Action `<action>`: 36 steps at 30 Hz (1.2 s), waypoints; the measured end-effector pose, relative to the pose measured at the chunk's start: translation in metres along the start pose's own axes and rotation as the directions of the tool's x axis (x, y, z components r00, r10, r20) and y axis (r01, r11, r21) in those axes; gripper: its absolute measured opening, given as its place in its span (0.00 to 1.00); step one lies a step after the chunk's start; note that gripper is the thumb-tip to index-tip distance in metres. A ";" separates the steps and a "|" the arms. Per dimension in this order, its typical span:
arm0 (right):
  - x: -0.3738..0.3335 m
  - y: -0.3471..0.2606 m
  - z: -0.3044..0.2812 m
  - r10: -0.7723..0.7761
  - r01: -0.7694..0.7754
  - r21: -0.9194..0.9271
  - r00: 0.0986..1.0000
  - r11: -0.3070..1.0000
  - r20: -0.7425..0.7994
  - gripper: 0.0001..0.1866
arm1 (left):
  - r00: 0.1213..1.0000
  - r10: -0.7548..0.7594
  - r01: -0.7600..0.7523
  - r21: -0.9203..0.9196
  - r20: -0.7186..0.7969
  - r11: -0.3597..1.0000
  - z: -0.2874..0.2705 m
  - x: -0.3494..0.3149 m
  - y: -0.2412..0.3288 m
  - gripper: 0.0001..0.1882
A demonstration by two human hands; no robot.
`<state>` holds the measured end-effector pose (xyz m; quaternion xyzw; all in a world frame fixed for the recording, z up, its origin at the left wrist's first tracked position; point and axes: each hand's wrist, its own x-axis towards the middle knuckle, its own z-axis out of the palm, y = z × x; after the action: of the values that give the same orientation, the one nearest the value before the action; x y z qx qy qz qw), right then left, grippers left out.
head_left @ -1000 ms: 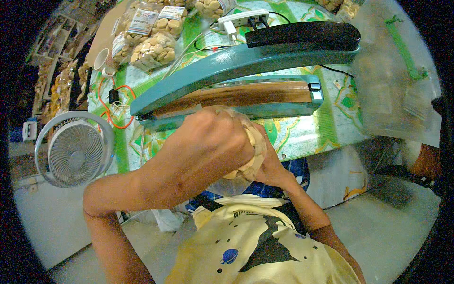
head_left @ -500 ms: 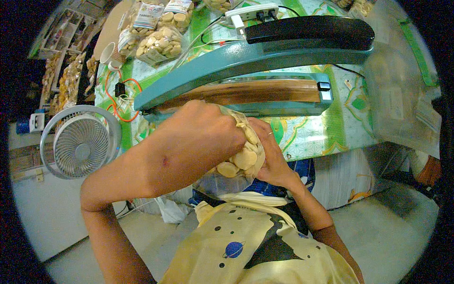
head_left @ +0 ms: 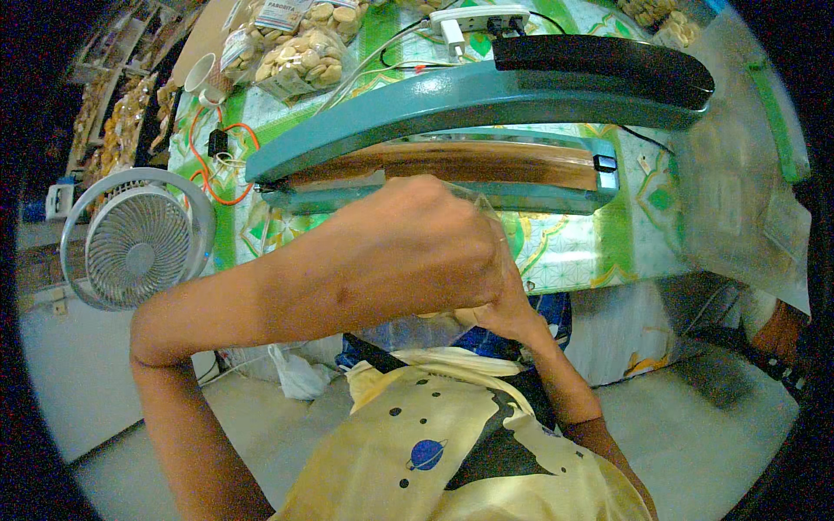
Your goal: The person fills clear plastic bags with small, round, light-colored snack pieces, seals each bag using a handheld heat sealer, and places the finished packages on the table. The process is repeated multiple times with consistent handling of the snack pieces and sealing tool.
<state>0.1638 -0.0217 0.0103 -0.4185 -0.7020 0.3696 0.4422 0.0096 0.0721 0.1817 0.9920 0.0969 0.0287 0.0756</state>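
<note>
A clear plastic bag of pale round biscuits is held in front of my chest, just short of the table edge. My left hand is closed in a fist over the upper part of the bag, its back toward me, and hides most of the biscuits. On the bag's right side, my right hand grips it, with its fingers largely covered by the left hand. Just beyond my hands lies a teal bar sealer. Its black-handled arm is raised above a brown sealing strip.
Filled biscuit bags lie at the back left beside a mug. A white power strip with cables sits behind the sealer. A grey fan stands at left. Plastic sheeting is at right.
My left hand has moved right across the bag, covering the biscuits that showed before. The right hand stays at the bag's side. The whole view has shifted slightly.
</note>
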 end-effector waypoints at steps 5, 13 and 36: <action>0.001 0.001 0.000 0.046 -0.045 0.038 0.999 0.998 -0.009 0.50 | 0.991 -0.092 0.076 0.164 0.094 0.983 -0.007 -0.007 0.008 0.03; 0.000 0.001 0.001 0.056 -0.056 0.083 0.998 0.995 0.001 0.52 | 0.980 -0.122 0.101 0.137 0.158 0.985 -0.023 -0.011 0.001 0.11; -0.002 0.009 0.001 0.177 -0.177 0.223 0.984 0.959 0.020 0.57 | 0.300 -0.950 -0.585 -0.803 -0.086 -0.112 0.134 -0.036 0.070 0.44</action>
<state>0.1654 -0.0199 0.0013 -0.4270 -0.6155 0.4844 0.4519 -0.0025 -0.0218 0.0593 0.2919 0.2920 0.6001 0.6851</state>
